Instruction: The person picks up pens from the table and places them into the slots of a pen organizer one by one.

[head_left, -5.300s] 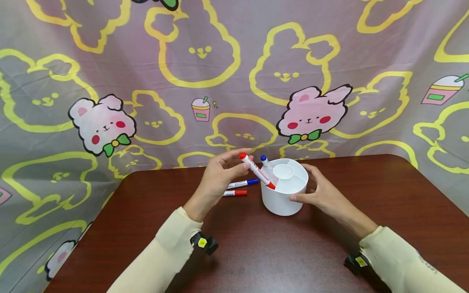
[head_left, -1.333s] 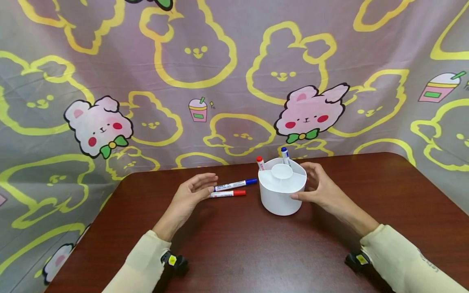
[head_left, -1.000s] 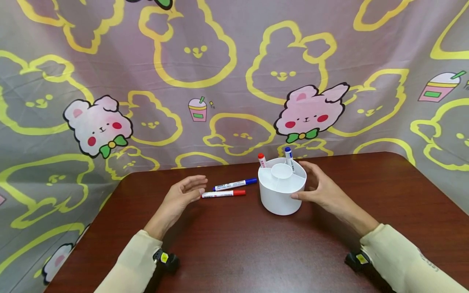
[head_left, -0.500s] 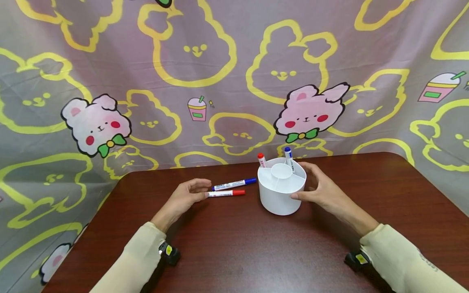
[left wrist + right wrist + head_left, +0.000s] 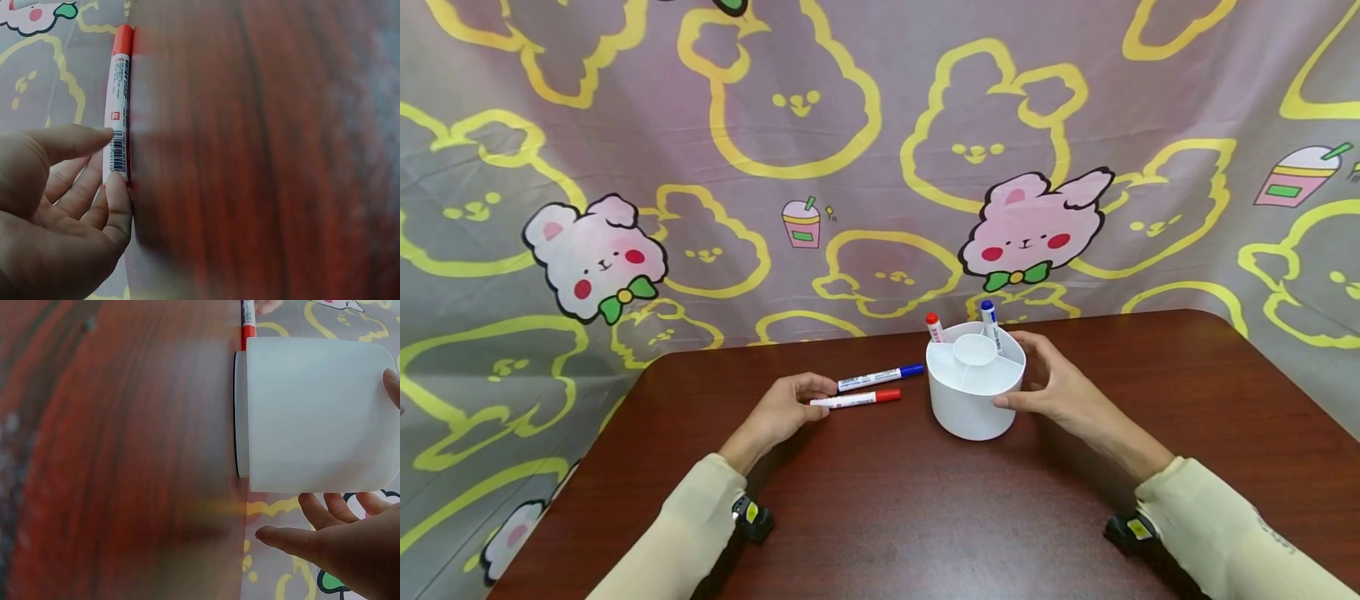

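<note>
In the head view my left hand (image 5: 778, 408) is at the tail end of a red-capped whiteboard marker (image 5: 857, 400) lying on the table. The left wrist view shows thumb and fingertip pinching the white barrel (image 5: 116, 94) near its barcode. A blue-capped marker (image 5: 871, 380) lies just behind it. My right hand (image 5: 1063, 392) grips the right side of a white, divided pen holder (image 5: 972, 411), thumb on its front wall and fingers round the back. Standing in the holder's rear compartments are another red marker (image 5: 934, 327) and a blue marker (image 5: 990, 318).
The dark brown wooden table (image 5: 880, 508) reaches back to a patterned cloth (image 5: 880, 208) hanging behind it. Front compartments of the holder show bare. Both wrists carry small black devices under cream sleeves.
Earlier my left hand held a red marker over the holder; that marker now stands inside. The holder has turned. My left hand moved left to the lying red marker, which has shifted slightly.
</note>
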Motion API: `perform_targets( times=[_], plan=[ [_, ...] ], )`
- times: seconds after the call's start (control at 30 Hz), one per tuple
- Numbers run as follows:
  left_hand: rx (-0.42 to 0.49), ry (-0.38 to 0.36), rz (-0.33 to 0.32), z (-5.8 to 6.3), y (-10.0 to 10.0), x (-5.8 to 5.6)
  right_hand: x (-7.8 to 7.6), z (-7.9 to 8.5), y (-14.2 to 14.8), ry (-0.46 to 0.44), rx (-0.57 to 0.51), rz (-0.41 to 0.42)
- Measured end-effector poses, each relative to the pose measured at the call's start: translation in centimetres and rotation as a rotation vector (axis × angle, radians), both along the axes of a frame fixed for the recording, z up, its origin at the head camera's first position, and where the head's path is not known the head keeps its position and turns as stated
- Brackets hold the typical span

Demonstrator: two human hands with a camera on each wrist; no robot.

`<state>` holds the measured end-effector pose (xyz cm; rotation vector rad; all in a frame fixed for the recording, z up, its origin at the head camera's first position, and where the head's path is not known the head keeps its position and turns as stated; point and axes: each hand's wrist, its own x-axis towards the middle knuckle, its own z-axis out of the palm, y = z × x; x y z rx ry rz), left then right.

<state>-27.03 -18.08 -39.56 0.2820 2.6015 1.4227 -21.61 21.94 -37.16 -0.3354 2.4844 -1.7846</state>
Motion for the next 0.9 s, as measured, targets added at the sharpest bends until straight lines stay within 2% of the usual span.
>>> perform_targets(
  times=[0.23, 0.6, 0.77, 0.9],
  plan=[
    [-0.075, 0.029, 0.037, -0.11, -0.15, 0.13, 0.02, -0.02, 0.05, 0.011, 0.004, -0.007],
    [-0.15, 0.081, 0.031, -0.56, 0.15, 0.35, 0.06, -0.21, 0.07, 0.01, -0.007, -0.001],
    [-0.134, 0.085, 0.039, -0.37, 0.05, 0.47, 0.02, -0.24, 0.01, 0.007, 0.004, 0.0],
    [-0.054, 0.082, 0.021, 0.02, -0.02, 0.47, 0.01, -0.07, 0.0, 0.006, 0.021, -0.007]
  ],
)
